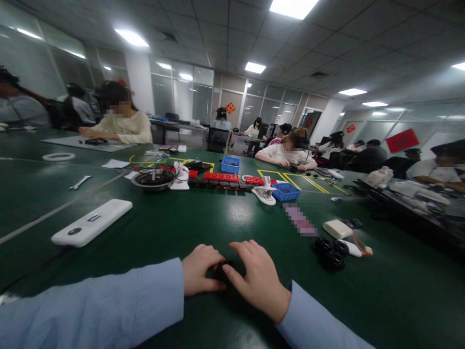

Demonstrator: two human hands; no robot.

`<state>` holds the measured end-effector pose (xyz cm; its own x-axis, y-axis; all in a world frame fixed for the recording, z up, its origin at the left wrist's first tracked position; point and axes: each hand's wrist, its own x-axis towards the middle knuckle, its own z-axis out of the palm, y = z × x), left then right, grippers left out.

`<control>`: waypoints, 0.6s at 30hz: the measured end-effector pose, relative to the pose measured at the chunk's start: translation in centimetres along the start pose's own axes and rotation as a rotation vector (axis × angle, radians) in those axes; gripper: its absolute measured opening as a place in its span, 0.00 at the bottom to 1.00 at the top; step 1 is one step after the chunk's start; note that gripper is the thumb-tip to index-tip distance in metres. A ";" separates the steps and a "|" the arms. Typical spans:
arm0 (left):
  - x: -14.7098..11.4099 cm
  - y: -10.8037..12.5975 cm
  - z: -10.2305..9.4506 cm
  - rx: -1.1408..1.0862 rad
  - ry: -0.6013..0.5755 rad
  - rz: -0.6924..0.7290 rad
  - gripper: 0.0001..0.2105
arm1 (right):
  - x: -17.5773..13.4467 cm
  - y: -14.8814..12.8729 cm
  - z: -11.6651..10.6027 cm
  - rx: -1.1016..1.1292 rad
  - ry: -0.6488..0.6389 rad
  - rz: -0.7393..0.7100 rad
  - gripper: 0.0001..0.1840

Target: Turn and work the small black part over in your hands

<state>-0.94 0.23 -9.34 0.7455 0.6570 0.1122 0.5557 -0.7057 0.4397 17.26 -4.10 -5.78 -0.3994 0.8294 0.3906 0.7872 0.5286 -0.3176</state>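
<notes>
A small dark black part (225,265) sits between my two hands, low over the green table; its shape is mostly covered by my fingers. My left hand (202,269) is closed on its left side, with the thumb below and the fingers curled over. From the right, my right hand (257,276) grips the same part, its thumb against it and its fingers arched over the far side. To the right of my hands lies a cluster of several black, ring-shaped parts (331,253).
A white power bank (92,223) lies at left, near a wrench (80,182). Across the middle stand a red-and-black strip (221,179), blue bins (286,191), white clip lamps (264,193) and a round metal dish (154,180). Several people sit around the table (160,228).
</notes>
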 end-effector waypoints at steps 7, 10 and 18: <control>-0.1 0.1 -0.2 -0.006 0.009 0.004 0.15 | 0.0 0.3 -0.3 -0.054 0.046 -0.060 0.16; -0.2 0.2 -0.5 -0.024 -0.005 -0.007 0.16 | 1.9 3.6 -0.8 -0.147 0.262 0.053 0.20; -0.5 0.6 -0.9 -0.051 -0.017 -0.050 0.16 | 5.9 16.5 -1.4 -0.490 0.246 0.718 0.36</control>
<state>-1.32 -0.24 -8.34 0.7237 0.6861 0.0745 0.5729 -0.6575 0.4894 28.57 9.22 -7.50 0.3331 0.8382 0.4318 0.9426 -0.2849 -0.1743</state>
